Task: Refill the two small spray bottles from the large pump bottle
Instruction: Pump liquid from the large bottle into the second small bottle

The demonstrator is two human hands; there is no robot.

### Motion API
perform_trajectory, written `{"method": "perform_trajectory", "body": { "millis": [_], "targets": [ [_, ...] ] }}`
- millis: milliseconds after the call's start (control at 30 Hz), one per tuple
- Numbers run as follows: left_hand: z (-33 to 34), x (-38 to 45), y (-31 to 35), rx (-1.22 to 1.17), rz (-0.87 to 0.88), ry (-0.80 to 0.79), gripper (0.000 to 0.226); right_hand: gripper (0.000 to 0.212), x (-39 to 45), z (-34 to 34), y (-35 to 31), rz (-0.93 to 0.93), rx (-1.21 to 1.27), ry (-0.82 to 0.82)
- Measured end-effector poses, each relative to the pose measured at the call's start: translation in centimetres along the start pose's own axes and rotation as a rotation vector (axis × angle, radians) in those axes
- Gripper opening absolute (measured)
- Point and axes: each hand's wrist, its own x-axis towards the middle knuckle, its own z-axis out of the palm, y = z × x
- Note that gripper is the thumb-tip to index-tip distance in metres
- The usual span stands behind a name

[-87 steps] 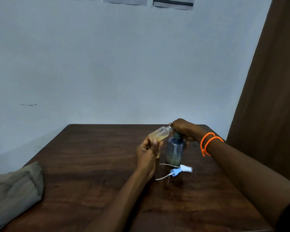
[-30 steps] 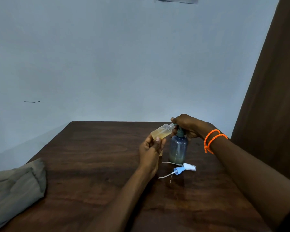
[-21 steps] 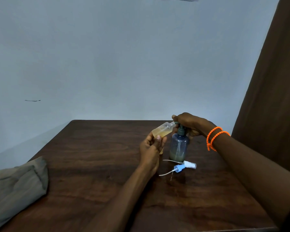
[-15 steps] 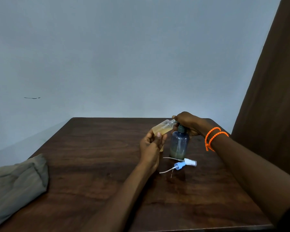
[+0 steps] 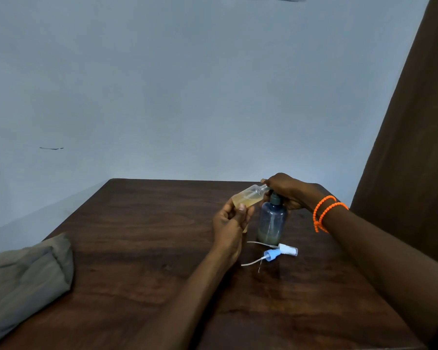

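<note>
while the left hand (image 5: 230, 221) holds a half-full small spray bottle (image 5: 248, 197) at the pump bottle (image 5: 272, 221), the right hand (image 5: 285, 190) grips its pump; both spray caps (image 5: 281, 251) lie off, so capping remains.

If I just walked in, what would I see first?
The two hands near the table's far right: the left hand holds a small clear bottle of yellowish liquid tilted up to the pump bottle, whose top the right hand covers. Bright orange bracelets ring that wrist, and two spray caps lie just in front.
</note>
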Motion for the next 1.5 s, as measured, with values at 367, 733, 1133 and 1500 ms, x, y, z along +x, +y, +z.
{"method": "perform_trajectory", "body": {
  "millis": [367,733,1133,1500],
  "targets": [
    [0.1,-0.1,0.1,0.012,0.001,0.001,0.030,0.019,0.2,0.2,0.2,0.002,0.009,-0.004],
    [0.1,0.0,0.0,0.022,-0.001,0.000,0.028,0.021,-0.1,0.2,0.2,-0.019,0.039,0.006],
    [0.1,-0.1,0.1,0.010,-0.016,0.022,0.029,0.024,0.3,0.2,0.0,-0.025,0.005,0.005],
    [0.1,0.1,0.1,0.030,-0.005,0.025,0.028,0.023,0.5,-0.1,-0.1,0.008,-0.010,-0.005]
  ]
}}
